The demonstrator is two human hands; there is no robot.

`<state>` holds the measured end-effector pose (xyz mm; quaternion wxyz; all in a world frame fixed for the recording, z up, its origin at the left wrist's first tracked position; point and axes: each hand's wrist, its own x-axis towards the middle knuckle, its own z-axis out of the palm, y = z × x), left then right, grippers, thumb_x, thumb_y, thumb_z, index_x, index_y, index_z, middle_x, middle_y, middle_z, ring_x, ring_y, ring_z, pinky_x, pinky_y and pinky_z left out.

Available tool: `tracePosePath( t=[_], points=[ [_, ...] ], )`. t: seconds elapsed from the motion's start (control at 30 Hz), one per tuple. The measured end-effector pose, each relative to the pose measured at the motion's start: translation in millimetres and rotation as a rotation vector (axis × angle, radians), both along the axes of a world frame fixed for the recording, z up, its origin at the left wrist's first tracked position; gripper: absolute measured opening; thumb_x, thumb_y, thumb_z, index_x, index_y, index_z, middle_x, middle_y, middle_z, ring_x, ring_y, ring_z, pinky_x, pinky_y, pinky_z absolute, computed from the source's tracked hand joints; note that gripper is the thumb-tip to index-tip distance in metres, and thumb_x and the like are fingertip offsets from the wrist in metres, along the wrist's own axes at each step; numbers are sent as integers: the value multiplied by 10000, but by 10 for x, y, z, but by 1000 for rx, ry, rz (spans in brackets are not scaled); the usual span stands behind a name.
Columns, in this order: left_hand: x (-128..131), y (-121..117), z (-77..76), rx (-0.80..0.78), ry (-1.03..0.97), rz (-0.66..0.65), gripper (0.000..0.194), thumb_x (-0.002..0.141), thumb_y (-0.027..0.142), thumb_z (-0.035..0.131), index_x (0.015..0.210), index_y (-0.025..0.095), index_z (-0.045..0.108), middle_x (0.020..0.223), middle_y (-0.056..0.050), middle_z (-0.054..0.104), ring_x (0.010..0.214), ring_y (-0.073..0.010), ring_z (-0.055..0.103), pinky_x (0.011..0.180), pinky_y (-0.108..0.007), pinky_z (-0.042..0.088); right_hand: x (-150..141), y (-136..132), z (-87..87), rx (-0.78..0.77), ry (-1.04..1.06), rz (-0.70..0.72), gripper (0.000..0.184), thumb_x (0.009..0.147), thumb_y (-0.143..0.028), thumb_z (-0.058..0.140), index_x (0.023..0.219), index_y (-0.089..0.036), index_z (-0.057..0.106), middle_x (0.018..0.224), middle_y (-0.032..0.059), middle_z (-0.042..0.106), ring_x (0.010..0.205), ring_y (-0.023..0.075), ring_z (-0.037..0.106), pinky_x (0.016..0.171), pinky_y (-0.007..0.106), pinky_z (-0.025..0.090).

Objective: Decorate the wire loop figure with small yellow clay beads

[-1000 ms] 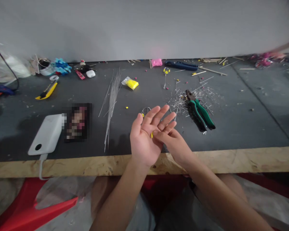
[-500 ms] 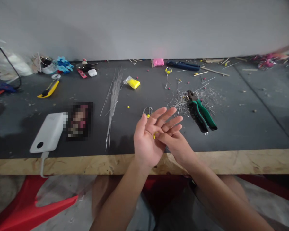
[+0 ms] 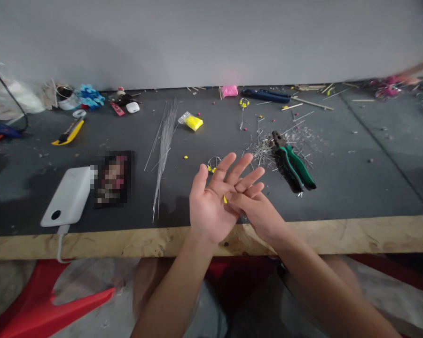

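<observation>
My left hand [image 3: 211,206] is held palm up over the table's front edge, fingers spread and open. A small yellow clay bit [image 3: 225,199] lies on its palm. My right hand [image 3: 261,216] comes in from the right, and its fingertips, held together, press on that yellow bit against the left palm. Just beyond my fingers a small round wire cage [image 3: 214,164] with yellow dots sits on the dark table top [image 3: 356,188].
Green-handled pliers [image 3: 292,162] lie beside a pile of cut wire bits [image 3: 264,148] to the right. A bundle of straight wires [image 3: 164,150], a yellow clay packet [image 3: 193,122], a white power bank [image 3: 67,195], a phone [image 3: 113,178] and a yellow utility knife [image 3: 68,133] lie to the left.
Both hands stay pressed together on the yellow bit with small shifts; the left fingers have spread a little wider. The view swayed slightly.
</observation>
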<state>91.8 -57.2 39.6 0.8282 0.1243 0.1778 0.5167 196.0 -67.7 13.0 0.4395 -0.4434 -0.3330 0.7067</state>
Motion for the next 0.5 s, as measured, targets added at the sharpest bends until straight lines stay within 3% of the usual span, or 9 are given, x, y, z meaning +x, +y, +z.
tracePosePath(
  t=[0.23,0.5],
  points=[
    [-12,12,-7,-7,16,-1,469,933,569,336,1075,275,673,1255,-33,663,1240,-308,560,1035,-473,427,5,9,22,21,-21,2,164,750,-266,654,632,-215,553,633,-29,551,667,141,532,637,288,464],
    [6,14,-15,-21,32,40,446,940,528,353,1047,247,683,1202,-42,688,1136,-262,635,981,-393,471,-13,-4,27,41,-172,3,37,770,-242,641,789,-227,612,757,-7,625,776,169,584,685,306,468]
  ],
)
